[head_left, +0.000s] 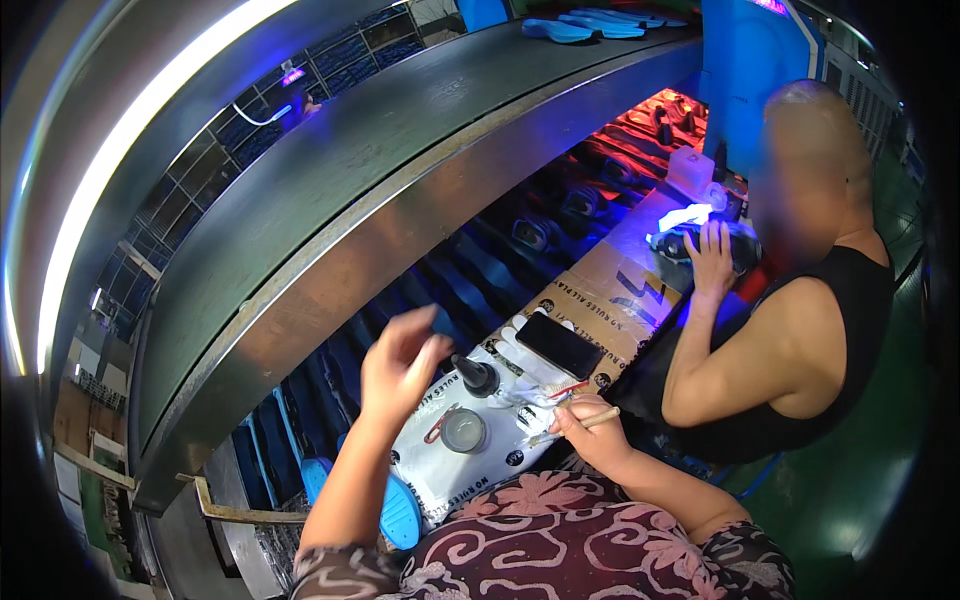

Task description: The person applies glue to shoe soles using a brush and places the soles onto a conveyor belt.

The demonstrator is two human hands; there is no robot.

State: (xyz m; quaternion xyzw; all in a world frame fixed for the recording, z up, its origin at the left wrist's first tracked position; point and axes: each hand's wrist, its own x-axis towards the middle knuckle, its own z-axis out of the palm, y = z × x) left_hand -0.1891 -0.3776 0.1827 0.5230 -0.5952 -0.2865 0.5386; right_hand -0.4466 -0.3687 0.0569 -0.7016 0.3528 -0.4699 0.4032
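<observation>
My right hand (590, 428) is closed round a small brush (602, 417) with a pale handle, its tip pointing left over the wrapped work surface (435, 480). Raised by the conveyor's edge, my left hand (398, 365) looks empty, thumb and fingers apart, with the fingertips blurred. Nearest to it stands a black bottle (478, 377) with a pointed nozzle. In front of the bottle sits a small round clear jar (464, 431) with cloudy contents. A crumpled white glove (525, 360) and a black phone (558, 345) lie farther back.
A co-worker (800, 330) on the right handles a dark shoe (715, 245) under a bright lamp. A conveyor belt (400, 130) crosses ahead, with blue insoles (590, 25) at its far end. Below it run dark racks (480, 255). A blue sole (400, 512) lies by my left forearm.
</observation>
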